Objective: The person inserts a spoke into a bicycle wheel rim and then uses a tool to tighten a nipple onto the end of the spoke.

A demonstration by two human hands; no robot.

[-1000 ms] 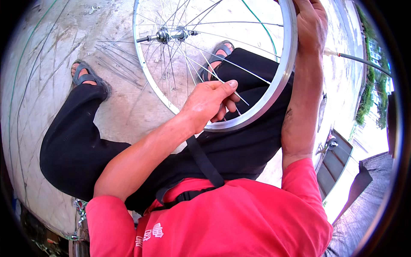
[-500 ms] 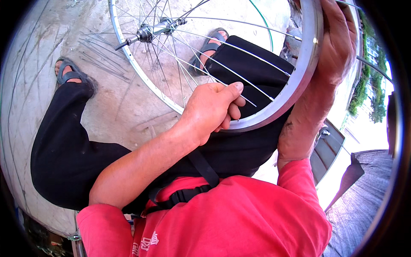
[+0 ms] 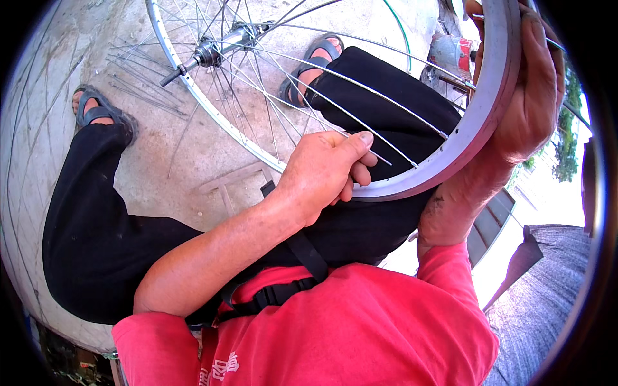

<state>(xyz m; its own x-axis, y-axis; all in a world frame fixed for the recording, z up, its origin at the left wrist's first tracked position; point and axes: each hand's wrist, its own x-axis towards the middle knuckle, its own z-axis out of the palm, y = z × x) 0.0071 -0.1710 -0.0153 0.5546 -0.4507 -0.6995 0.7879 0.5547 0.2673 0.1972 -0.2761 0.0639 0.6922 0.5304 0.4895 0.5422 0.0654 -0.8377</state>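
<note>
A bicycle wheel leans across my lap, its silver rim (image 3: pixel 477 122) nearest me on the right. Thin metal spokes run from the hub (image 3: pixel 207 53) at upper left to the rim. My left hand (image 3: pixel 329 166) pinches one spoke (image 3: pixel 381 156) between thumb and fingers; its free end sticks out past the thumb, short of the rim. Part of that spoke and the near rim are hidden behind the hand. My right hand (image 3: pixel 531 96) wraps the outside of the rim at upper right, fingers curled over its edge.
Several loose spokes (image 3: pixel 145 87) lie on the concrete floor (image 3: pixel 193 151) at left, near my sandalled foot (image 3: pixel 100 112). A red cylindrical object (image 3: pixel 449 53) stands behind the rim. A green cable (image 3: pixel 404 26) curves at the top. Grey cloth (image 3: pixel 547 283) hangs at lower right.
My right hand has shifted right with the near rim, and the hub end has swung slightly left. My left hand has moved a little right and down, still pinching the spoke.
</note>
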